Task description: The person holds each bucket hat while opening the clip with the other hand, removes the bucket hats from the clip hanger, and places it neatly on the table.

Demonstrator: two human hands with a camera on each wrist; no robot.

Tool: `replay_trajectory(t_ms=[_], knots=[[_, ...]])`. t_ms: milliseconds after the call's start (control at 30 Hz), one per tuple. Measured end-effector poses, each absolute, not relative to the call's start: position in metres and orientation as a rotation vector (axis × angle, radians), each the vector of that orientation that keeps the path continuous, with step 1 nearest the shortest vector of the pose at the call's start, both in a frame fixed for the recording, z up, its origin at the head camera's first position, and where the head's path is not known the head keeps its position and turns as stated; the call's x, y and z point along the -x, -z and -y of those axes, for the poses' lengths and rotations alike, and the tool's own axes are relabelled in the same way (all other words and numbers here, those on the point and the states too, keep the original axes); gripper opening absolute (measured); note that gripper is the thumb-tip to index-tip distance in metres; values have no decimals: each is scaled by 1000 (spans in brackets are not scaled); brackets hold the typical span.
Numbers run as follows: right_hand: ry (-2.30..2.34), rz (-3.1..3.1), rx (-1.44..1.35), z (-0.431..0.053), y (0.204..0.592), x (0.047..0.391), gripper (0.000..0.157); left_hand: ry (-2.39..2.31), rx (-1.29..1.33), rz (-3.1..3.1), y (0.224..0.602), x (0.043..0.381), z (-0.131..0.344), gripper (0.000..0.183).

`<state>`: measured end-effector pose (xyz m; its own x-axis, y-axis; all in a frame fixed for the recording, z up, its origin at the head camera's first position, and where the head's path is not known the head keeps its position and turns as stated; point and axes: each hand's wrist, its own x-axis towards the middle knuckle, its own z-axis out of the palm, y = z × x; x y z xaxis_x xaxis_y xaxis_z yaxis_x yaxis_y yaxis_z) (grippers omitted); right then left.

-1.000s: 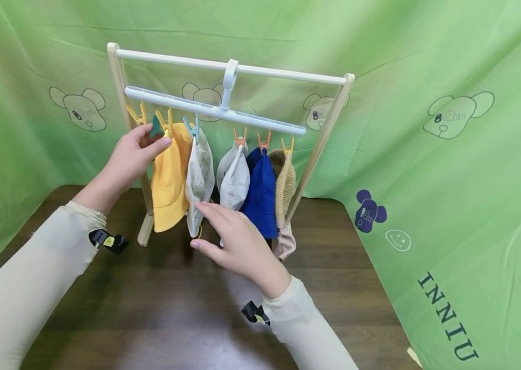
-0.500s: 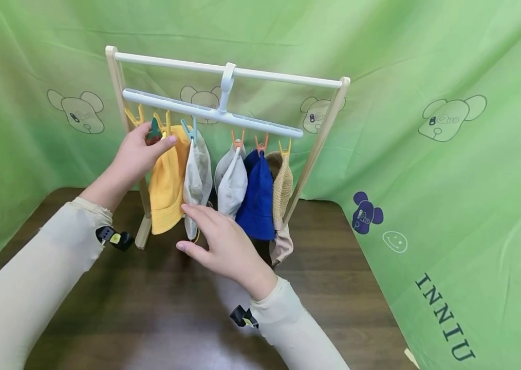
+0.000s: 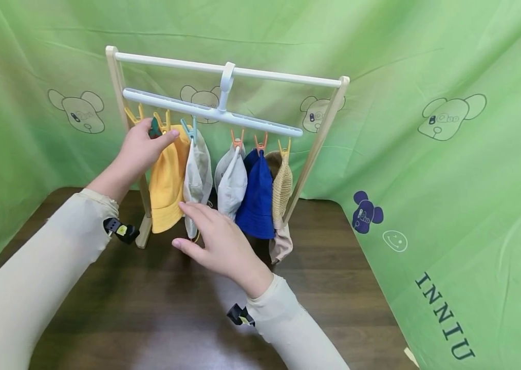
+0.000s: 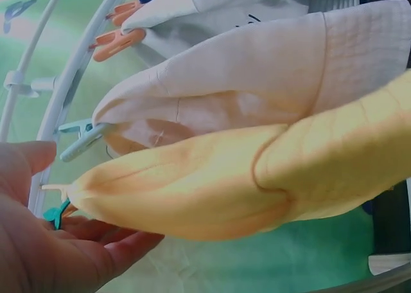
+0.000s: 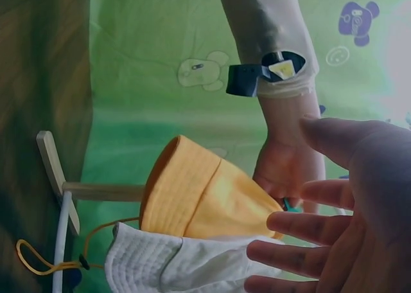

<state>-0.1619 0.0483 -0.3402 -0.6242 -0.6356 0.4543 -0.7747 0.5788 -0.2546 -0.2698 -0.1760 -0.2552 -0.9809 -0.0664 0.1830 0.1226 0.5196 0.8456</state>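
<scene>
My left hand (image 3: 142,149) is at the top of the yellow bucket hat (image 3: 168,190), beside its yellow clothespin (image 3: 163,123). In the left wrist view, the thumb (image 4: 42,155) stands apart, and the fingers (image 4: 135,248) lie along the far side of the hat near a small green leaf-shaped piece (image 4: 59,214). My right hand (image 3: 223,246) hovers with fingers extended in front of a whitish hat (image 3: 196,172), which hangs from a blue clothespin (image 3: 190,130). Nothing shows between its fingers and thumb.
The clothespins hang from a pale blue hanger bar (image 3: 260,123) on a wooden rack (image 3: 317,149). Further right hang a light grey hat (image 3: 231,185), a blue hat (image 3: 257,198) and a straw-coloured knit hat (image 3: 282,187). A green printed cloth (image 3: 427,180) surrounds the brown table (image 3: 334,277).
My right hand has moved left, toward the yellow hat. The left hand has shifted slightly right, its thumb sliding past the yellow clothespin. The hats still hang in the same order.
</scene>
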Motion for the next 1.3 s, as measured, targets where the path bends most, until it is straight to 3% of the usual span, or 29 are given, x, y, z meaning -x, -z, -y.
replay_trajectory(t_ms=[233,467,667,900,1300], knots=[[-597,2523,-1146,-43,342,161,68,1347,-2,2584,252,268,167,68],[-503,2551,-1158,-25,344,159,70,1424,-74,2581,250,270,165,85],[-544,2575,-1091,-13,350,160,74,1420,-82,2560,249,270,163,79],[-659,2572,-980,-7,356,165,75,1462,-53,2487,248,274,168,47],[-941,2648,-820,0,358,175,81,1441,-119,2478,247,277,167,53]])
